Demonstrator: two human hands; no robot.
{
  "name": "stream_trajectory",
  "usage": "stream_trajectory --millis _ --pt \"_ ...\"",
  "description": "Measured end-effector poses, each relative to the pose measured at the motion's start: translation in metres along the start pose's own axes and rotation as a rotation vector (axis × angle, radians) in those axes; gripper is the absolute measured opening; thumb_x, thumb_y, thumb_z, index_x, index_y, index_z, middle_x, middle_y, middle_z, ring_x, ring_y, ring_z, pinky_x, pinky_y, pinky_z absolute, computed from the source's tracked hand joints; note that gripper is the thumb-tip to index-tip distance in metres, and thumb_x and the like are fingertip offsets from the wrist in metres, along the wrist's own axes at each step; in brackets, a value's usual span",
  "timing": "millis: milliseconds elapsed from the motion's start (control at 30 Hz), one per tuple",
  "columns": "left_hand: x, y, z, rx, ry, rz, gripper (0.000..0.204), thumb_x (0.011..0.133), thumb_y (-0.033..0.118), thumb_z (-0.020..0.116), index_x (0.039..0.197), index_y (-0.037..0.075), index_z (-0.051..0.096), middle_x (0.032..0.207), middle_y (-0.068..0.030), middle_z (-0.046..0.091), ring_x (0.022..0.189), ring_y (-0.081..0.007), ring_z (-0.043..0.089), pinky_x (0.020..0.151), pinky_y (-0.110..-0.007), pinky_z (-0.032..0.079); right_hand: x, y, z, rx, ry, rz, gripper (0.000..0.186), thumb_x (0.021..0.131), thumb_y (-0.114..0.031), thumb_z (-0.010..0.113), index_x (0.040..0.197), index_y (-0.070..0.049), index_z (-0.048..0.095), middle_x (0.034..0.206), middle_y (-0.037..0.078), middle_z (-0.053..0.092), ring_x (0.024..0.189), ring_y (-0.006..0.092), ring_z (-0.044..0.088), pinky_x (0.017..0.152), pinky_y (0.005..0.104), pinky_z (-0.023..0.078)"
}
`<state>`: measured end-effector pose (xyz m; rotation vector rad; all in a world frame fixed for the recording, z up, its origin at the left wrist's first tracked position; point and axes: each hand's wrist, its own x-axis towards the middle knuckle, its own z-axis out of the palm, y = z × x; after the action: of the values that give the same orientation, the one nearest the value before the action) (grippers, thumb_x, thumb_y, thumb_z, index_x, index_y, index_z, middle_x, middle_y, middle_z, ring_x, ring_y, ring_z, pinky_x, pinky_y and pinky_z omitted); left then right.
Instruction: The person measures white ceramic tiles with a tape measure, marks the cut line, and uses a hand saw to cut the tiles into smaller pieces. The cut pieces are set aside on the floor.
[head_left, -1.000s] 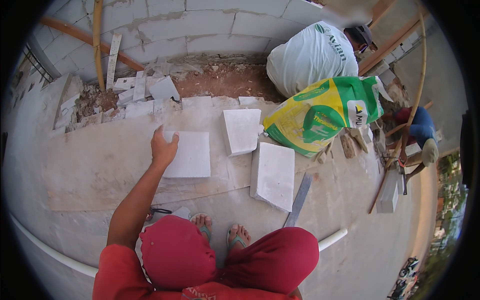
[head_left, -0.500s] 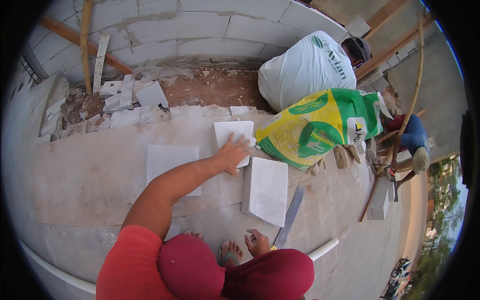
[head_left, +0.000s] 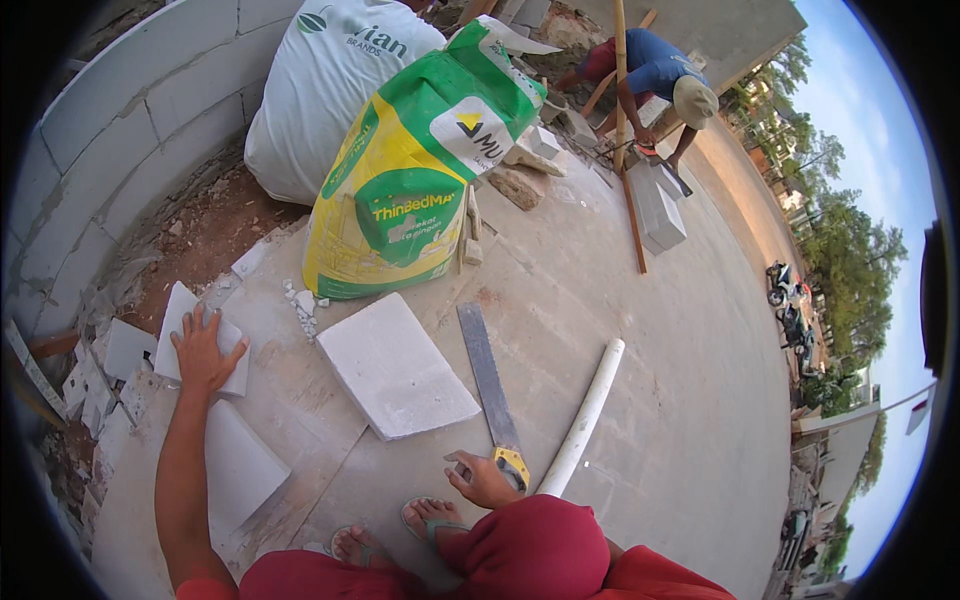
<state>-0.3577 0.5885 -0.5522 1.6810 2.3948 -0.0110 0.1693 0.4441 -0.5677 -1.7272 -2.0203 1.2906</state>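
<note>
Two hands show in the head view. Partly hidden under the left hand point(head_left: 205, 350), a small white block piece point(head_left: 180, 320) lies left of the big white slab point(head_left: 395, 368); that hand rests flat, fingers spread. Below the slab, the right hand point(head_left: 482, 480), loosely curled, touches the saw point(head_left: 490, 385) at its yellow handle; its grip is unclear.

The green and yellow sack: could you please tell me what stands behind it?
Behind the green and yellow sack a white sack leans by the block wall. Its lower right side is hidden.
</note>
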Motion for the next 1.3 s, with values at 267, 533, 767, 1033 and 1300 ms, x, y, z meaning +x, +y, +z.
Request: stream_trajectory --millis 267,533,767,1033,1300 --pt "0.094 -0.23 0.021 -0.346 0.083 -0.58 0.093 0.096 0.072 0.066 0.149 -0.004 0.06 0.149 -0.0275 0.062 0.141 -0.0411 0.056 0.119 -0.049 0.042 0.014 0.007 0.011 0.094 0.02 -0.04 0.032 0.101 -0.02 0.074 0.125 0.0 0.07 0.085 0.019 0.075 0.073 0.0312 0.073 0.071 0.0421 0.058" --pt "0.082 -0.186 0.049 -1.244 -0.321 -0.322 0.067 0.1 0.054 0.071 0.14 0.0 0.066 0.127 -0.0129 0.074 0.113 -0.0294 0.07 0.106 -0.042 0.05 0.004 0.021 0.014 0.093 -0.02 0.001 0.032 0.1 -0.022 0.075 0.123 0.001 0.071 0.084 0.021 0.074 0.074 0.0323 0.074 0.072 0.0434 0.058" --pt "0.082 -0.209 0.03 -1.244 -0.098 -0.254 0.038 0.1 0.046 0.074 0.104 0.01 0.068 0.099 -0.0009 0.069 0.092 -0.0146 0.065 0.088 -0.034 0.051 0.012 0.025 0.018 0.082 -0.023 0.017 0.031 0.1 -0.022 0.075 0.123 0.0 0.071 0.086 0.019 0.075 0.076 0.0305 0.075 0.072 0.0425 0.058" --pt "0.134 -0.183 0.026 -0.708 0.223 -0.636 0.09 0.09 0.067 0.078 0.128 -0.014 0.068 0.13 -0.0233 0.072 0.124 -0.0306 0.066 0.105 -0.043 0.051 0.027 0.024 0.036 0.038 -0.109 -0.054 0.03 0.099 -0.026 0.073 0.118 -0.003 0.071 0.095 0.022 0.076 0.081 0.037 0.075 0.075 0.0454 0.059" --pt "0.162 -0.229 0.063 -0.835 -0.111 -0.576 0.078 0.094 0.051 0.072 0.154 0.004 0.058 0.148 -0.0143 0.063 0.131 -0.0304 0.061 0.112 -0.041 0.046 0.029 0.046 0.046 0.057 -0.079 -0.064 0.027 0.098 -0.024 0.072 0.114 -0.003 0.07 0.096 0.024 0.075 0.086 0.0418 0.075 0.077 0.0484 0.059"
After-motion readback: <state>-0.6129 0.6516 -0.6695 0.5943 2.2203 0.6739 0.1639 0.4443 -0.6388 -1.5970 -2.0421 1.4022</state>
